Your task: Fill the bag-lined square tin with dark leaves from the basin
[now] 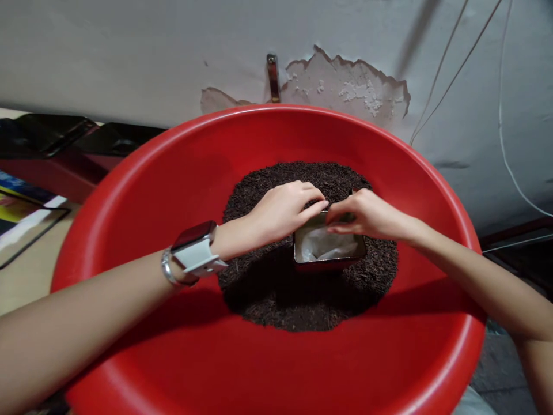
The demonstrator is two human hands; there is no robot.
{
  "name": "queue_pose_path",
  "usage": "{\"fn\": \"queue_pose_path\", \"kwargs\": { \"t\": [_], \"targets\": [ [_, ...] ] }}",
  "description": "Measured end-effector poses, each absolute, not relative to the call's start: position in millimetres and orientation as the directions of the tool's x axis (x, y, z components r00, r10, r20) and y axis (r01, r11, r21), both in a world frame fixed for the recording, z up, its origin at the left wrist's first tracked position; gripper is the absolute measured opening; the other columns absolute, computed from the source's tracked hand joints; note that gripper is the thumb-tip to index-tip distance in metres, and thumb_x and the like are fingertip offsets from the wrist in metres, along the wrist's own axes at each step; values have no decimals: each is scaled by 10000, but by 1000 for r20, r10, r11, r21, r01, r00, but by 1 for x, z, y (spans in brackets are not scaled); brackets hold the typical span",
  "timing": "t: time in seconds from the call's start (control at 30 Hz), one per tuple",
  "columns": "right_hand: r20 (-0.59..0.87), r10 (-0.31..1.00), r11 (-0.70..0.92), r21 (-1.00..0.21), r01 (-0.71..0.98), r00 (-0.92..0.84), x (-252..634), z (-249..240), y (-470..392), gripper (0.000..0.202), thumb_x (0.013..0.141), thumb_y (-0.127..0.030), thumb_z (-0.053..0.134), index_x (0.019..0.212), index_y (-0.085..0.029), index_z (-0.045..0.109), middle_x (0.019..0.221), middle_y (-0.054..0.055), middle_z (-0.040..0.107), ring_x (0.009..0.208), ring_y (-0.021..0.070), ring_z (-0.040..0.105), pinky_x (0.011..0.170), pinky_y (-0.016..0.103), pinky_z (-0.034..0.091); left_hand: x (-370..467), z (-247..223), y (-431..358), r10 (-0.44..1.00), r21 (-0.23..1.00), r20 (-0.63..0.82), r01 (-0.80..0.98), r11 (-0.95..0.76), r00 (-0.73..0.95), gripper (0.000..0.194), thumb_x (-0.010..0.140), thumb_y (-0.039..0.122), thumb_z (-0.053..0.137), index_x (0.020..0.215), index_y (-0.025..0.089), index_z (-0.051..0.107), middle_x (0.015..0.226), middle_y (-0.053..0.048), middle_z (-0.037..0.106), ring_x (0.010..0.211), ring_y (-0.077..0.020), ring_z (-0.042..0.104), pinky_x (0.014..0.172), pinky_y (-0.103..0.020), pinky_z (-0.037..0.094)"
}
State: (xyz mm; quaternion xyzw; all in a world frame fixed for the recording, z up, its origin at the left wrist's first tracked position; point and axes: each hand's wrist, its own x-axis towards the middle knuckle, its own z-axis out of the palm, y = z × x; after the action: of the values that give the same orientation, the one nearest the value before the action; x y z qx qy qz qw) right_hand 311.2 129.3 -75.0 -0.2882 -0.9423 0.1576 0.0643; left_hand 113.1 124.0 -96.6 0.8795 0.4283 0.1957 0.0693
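Note:
A large red basin [268, 369] holds a round heap of dark, loose leaf-like bits [259, 288]. On the heap stands an open rectangular tin [329, 264] with a whitish, translucent bag or liner [328, 243] inside. My left hand [291, 210] reaches over the tin's back left edge, fingers curved and close together; what they hold, if anything, is hidden. My right hand [367, 213] is at the tin's back right, its thumb and fingers bent towards the liner. Whether it pinches the liner is unclear. The fingertips of both hands nearly meet.
Behind the basin is a grey wall [129, 57] with peeling paint and thin hanging cords [501, 115]. Dark, shiny containers [47, 135] and a colourful packet [21, 202] lie on a light surface [26, 282] at the left. Grey floor shows at the lower right.

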Motion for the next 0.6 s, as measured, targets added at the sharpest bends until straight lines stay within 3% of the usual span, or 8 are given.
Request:
{"fn": "queue_pose_path", "kwargs": {
  "t": [0.1,0.2,0.27,0.37,0.47,0.6],
  "targets": [
    [281,627,750,-471,465,-727,320,-61,131,121,800,-230,598,832,-152,685,761,7,684,667,98,593,649,215,428,115,-88,119,788,434,320,658,-616,526,454,917,450,342,872,153,683,905,-61,684,823,-177,608,753,-280,445],
    [444,681,721,-547,425,-582,323,-56,130,138,803,-239,577,867,-155,666,828,19,673,750,124,607,689,244,462,117,-81,112,802,573,284,577,-582,526,389,850,497,472,882,168,676,872,-22,691,765,-156,610,703,-257,442],
    [506,683,728,-533,431,-527,322,-58,130,141,811,-228,564,896,-155,649,838,26,656,753,126,598,687,255,465,118,-78,108,815,612,270,563,-556,512,304,791,433,570,906,168,661,842,-8,688,729,-148,608,671,-249,441],
    [591,615,784,-386,486,-523,321,-60,129,111,832,-207,537,847,-155,634,849,43,630,758,126,568,692,263,447,118,-75,105,869,646,275,590,-484,411,187,750,274,588,885,149,617,753,-6,662,651,-134,598,603,-237,437],
    [514,497,864,-217,454,-699,320,-56,124,137,861,-224,522,822,-161,637,868,57,631,808,139,559,744,282,424,117,-71,102,910,721,287,558,-411,300,149,736,210,573,867,149,538,749,-7,636,577,-114,588,539,-218,428],
    [223,426,901,-189,390,-877,322,-43,115,253,932,-316,445,923,-164,646,855,48,658,845,150,577,893,359,361,116,-65,99,928,781,286,503,-370,239,151,728,176,565,854,166,483,798,-2,615,521,-81,560,507,-197,427]
  ]
}}
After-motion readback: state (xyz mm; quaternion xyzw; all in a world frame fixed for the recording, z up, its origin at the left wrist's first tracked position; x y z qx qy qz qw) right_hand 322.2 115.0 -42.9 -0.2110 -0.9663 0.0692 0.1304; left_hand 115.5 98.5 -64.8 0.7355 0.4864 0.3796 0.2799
